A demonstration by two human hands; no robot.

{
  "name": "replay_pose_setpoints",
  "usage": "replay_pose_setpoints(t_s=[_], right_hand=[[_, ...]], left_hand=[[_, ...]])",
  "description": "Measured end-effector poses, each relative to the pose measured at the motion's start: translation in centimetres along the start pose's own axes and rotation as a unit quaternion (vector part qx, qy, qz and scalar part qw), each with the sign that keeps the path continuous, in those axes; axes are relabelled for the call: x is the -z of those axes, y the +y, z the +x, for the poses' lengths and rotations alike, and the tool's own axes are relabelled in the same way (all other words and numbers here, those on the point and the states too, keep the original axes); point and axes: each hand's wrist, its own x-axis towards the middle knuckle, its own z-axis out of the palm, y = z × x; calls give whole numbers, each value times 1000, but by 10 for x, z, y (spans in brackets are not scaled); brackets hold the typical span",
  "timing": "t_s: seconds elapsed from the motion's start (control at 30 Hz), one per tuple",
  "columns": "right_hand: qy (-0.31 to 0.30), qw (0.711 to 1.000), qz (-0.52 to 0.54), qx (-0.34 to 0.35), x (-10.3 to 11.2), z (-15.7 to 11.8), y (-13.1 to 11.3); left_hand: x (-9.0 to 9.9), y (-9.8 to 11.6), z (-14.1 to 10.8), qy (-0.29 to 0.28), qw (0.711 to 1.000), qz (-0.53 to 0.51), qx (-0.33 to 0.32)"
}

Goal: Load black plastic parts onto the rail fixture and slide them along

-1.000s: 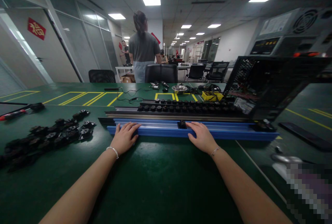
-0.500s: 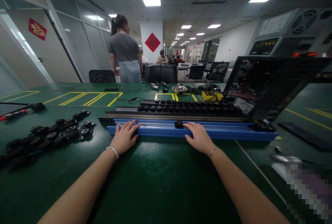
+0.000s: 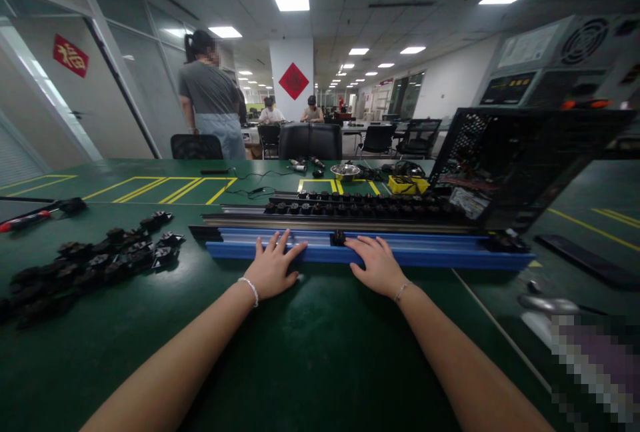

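Observation:
A long blue channel rail [image 3: 440, 253] lies crosswise on the green table before me. Inside its groove sits a small black block-shaped part [image 3: 339, 237]. My right hand [image 3: 376, 264] rests over the rail with fingers stretched out, its fingertips at the right side of that part; whether they touch it I cannot tell. To the left of the part, my left hand [image 3: 274, 264] spreads its fingers on the rail and holds nothing. More black parts [image 3: 507, 243] sit at the rail's right end.
Loose black parts [image 3: 115, 255] lie in a pile at the left. Behind the blue rail are dark rails [image 3: 240, 219] with rows of black parts [image 3: 350, 208]. An open computer case [image 3: 520, 152] stands at the right, beside a black bar [image 3: 590, 262]. A person [image 3: 210, 99] stands beyond the table.
My left hand has moved right along the rail. The black part and my right hand have shifted slightly left. The person in the background has moved left.

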Motion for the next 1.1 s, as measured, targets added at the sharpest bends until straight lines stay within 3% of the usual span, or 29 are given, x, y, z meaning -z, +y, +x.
replay_pose_setpoints(t_s=[0.17,0.33,0.6,0.77,1.1], right_hand=[[-4,1000,-8,4,-2,0,-1],[-5,1000,-11,9,-4,1,0],[3,999,-30,18,-8,0,1],[57,991,-101,-62,-14,-1,4],[35,991,-111,-72,-15,1,9]], left_hand=[[5,44,16,-22,999,-15,-36],[6,70,28,-30,999,-20,-13],[6,80,34,-41,999,-3,19],[3,85,39,-30,999,-5,44],[2,97,57,-59,995,-23,84]])
